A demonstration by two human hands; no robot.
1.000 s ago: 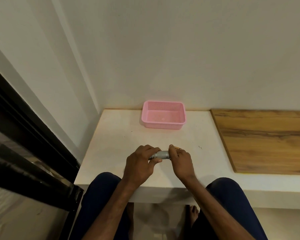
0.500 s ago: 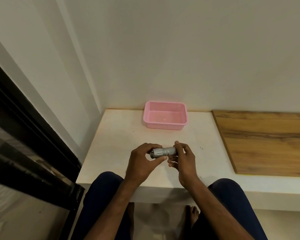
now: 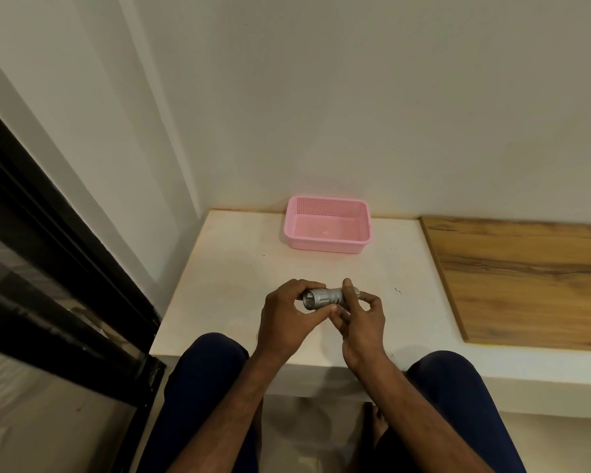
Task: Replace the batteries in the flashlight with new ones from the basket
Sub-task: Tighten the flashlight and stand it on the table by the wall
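Head cam, the only view I get. Both hands are on the flashlight (image 3: 325,298), a short silver one lying roughly sideways with the lens end pointing left and a bit toward me. It sits over the near part of the worktop (image 3: 226,268), just in from the front edge. I can't tell whether it touches the surface or is held a little above it.

The left hand (image 3: 287,319) is wrapped around the head end: fingers (image 3: 299,285) curled over the top, thumb underneath, so it's a proper grip. The right hand (image 3: 362,322) has the tail end. Its thumb (image 3: 348,291) lies across the top of the barrel and the other fingers are bent in behind and under it, so that hand is grasping the flashlight too. The tail cap is hidden by the right hand, so I can't say whether it's on or off.

The pink basket (image 3: 326,246) sits well beyond the hands, at the back of the worktop close to the wall (image 3: 355,97). There's a small pale mark on its floor, too small for me to tell what it is.

A wooden board (image 3: 526,278) covers the right part of the worktop. There's a black frame (image 3: 48,268) running down the left side. The person is seated, with legs (image 3: 202,387) in dark blue on either side of the arms and a bare foot (image 3: 377,418) on the floor below.
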